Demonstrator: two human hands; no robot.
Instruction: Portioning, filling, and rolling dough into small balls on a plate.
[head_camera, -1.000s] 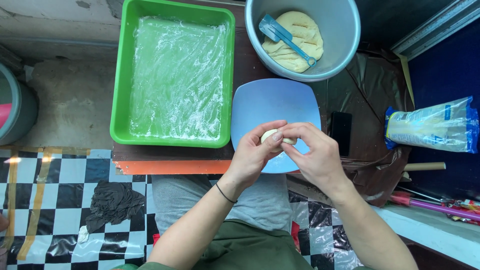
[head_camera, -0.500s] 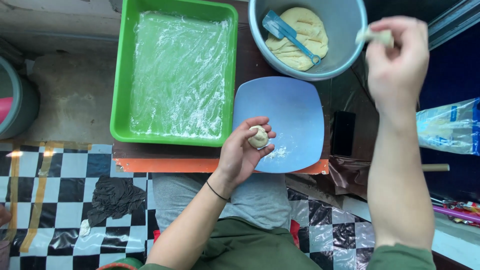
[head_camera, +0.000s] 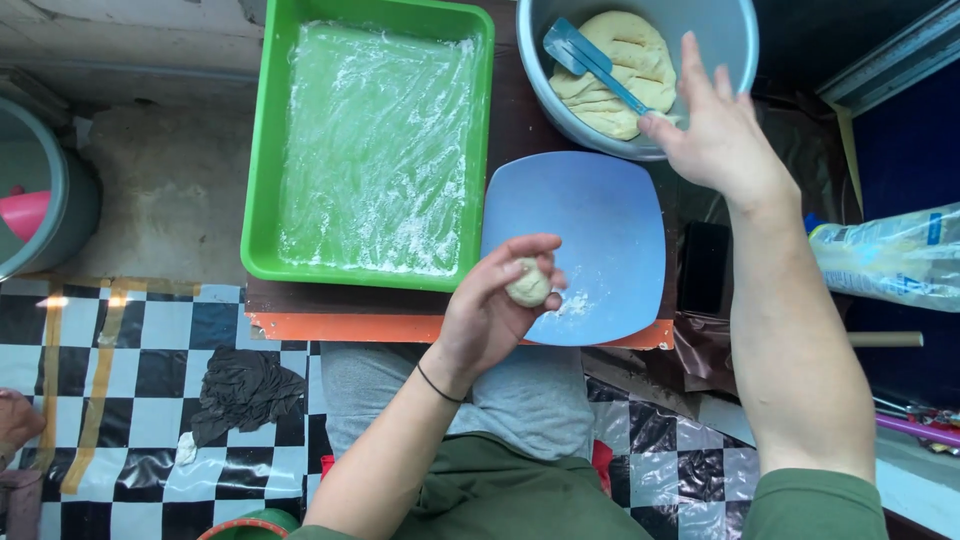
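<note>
My left hand (head_camera: 495, 310) cups the dough ball (head_camera: 528, 284); my right hand (head_camera: 715, 135), fingers spread, hovers at one o'clock by the bowl (head_camera: 735, 40).

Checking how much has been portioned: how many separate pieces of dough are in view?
2. A small dough ball sits in the left hand over the blue plate. The big dough mass lies in the grey bowl, by the right hand. The tray holds none.

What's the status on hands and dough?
Left hand closed on dough ball over blue plate. Right hand open at bowl rim, near dough mass. Nothing blocking.
</note>
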